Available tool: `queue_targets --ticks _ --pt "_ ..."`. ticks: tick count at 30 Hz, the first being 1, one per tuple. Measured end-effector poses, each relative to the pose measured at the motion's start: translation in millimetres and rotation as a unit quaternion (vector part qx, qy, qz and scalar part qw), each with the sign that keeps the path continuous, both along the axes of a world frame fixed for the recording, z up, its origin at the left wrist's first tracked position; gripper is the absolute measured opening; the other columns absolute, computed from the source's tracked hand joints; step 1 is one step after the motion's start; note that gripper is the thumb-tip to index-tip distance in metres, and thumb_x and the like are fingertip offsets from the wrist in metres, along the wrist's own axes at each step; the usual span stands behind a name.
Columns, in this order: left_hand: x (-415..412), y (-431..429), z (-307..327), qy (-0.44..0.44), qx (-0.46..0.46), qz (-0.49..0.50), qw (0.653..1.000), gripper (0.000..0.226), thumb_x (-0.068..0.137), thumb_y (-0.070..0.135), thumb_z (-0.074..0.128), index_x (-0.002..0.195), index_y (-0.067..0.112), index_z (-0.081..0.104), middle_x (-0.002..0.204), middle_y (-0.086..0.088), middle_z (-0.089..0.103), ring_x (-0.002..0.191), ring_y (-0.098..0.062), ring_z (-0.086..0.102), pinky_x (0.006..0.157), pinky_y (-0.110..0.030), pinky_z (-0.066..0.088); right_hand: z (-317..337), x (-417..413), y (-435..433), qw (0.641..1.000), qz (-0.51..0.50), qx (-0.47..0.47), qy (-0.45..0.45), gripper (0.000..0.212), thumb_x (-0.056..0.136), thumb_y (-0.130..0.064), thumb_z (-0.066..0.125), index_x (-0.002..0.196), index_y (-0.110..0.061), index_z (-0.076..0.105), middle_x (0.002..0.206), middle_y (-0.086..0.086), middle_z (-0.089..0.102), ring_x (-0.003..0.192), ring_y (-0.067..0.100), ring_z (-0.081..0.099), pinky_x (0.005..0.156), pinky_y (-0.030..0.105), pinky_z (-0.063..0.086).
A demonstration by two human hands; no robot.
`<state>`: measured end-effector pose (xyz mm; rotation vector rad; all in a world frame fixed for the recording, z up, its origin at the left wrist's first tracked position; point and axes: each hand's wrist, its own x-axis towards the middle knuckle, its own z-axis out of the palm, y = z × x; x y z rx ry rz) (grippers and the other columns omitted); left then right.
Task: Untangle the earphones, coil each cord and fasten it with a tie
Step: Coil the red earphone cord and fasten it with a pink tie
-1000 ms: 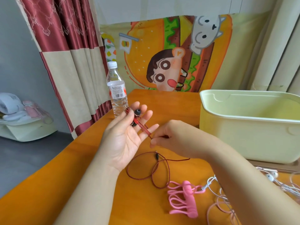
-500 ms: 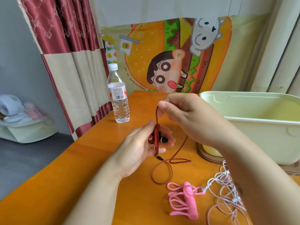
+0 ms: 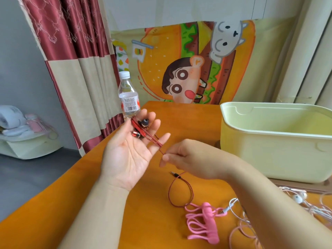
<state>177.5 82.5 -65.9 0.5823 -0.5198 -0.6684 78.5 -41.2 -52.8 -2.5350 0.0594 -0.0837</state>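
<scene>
My left hand [image 3: 131, 151] is held palm up with straight fingers over the orange table [image 3: 89, 203]. The red braided earphones [image 3: 142, 129] lie wound across its fingers, both earbuds showing. My right hand [image 3: 186, 157] pinches the red cord just right of the left fingertips. The rest of the cord hangs down in a loop [image 3: 179, 193] on the table, ending in its jack plug [image 3: 175, 174]. A coiled pink earphone bundle [image 3: 203, 223] lies near the front. White earphones [image 3: 298, 199] lie tangled at the right, partly behind my right forearm.
A pale green plastic bin [image 3: 273, 141] stands on the table at the right. A water bottle [image 3: 128, 97] stands at the table's far left edge, beside a red and beige curtain [image 3: 75, 65]. A cartoon cloth [image 3: 188, 65] hangs behind.
My left hand opened from curled round the earbuds to palm up. My right hand dropped from above it to its right, and the loose loop on the table got shorter.
</scene>
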Motion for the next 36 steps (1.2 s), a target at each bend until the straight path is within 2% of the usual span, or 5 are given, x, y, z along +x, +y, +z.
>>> queue_targets --ticks 10,20,25,30,36 --pt "-11.6 -7.3 -15.6 -0.259 0.246 0.013 0.934 0.039 0.084 0.044 0.040 0.084 0.025 0.074 0.085 0.002 0.073 0.090 -0.018 0.069 0.087 -0.040 0.048 36.2 -18.3 0.2 0.976 -0.040 0.064 -0.205 0.028 0.096 -0.028 0.051 0.072 -0.021 0.063 0.056 -0.010 0.055 0.052 0.005 0.049 0.055 0.017 0.040" --pt "1.8 2.5 -6.6 -0.051 0.022 -0.240 0.969 0.026 0.093 0.025 0.056 0.100 0.004 0.068 0.094 -0.014 0.068 0.084 -0.023 0.067 0.093 -0.054 0.048 6.0 -1.3 -9.4 0.989 -0.082 0.054 -0.114 0.039 0.100 -0.027 0.045 0.061 -0.027 0.051 0.058 -0.007 0.045 0.050 0.003 0.039 0.051 0.018 0.032" --pt "1.2 4.4 0.6 0.030 0.003 -0.051 0.998 0.034 0.089 0.029 0.044 0.077 0.013 0.072 0.078 -0.001 0.067 0.064 -0.012 0.065 0.071 -0.044 0.058 3.7 -2.1 -3.9 0.999 -0.026 0.011 -0.019 0.029 0.100 -0.029 0.045 0.086 -0.022 0.070 0.064 0.000 0.047 0.054 0.012 0.044 0.053 0.022 0.037" --pt "2.4 1.6 -3.4 -0.072 0.076 0.031 0.994 0.034 0.092 0.036 0.037 0.100 0.015 0.061 0.091 -0.001 0.070 0.090 -0.016 0.068 0.089 -0.048 0.051 10.2 -8.0 5.2 0.999 0.033 -0.012 0.040 0.027 0.099 -0.028 0.047 0.098 -0.020 0.072 0.057 -0.005 0.043 0.053 0.011 0.041 0.054 0.023 0.036" --pt "-8.1 -5.8 -13.7 -0.216 0.221 0.032 0.950 0.038 0.091 0.037 0.037 0.091 0.013 0.068 0.076 0.001 0.070 0.071 -0.013 0.066 0.077 -0.038 0.050 34.8 -18.5 8.5 0.993 -0.003 0.015 -0.115 0.031 0.098 -0.029 0.049 0.072 -0.021 0.064 0.058 -0.005 0.059 0.054 0.011 0.050 0.054 0.023 0.042"
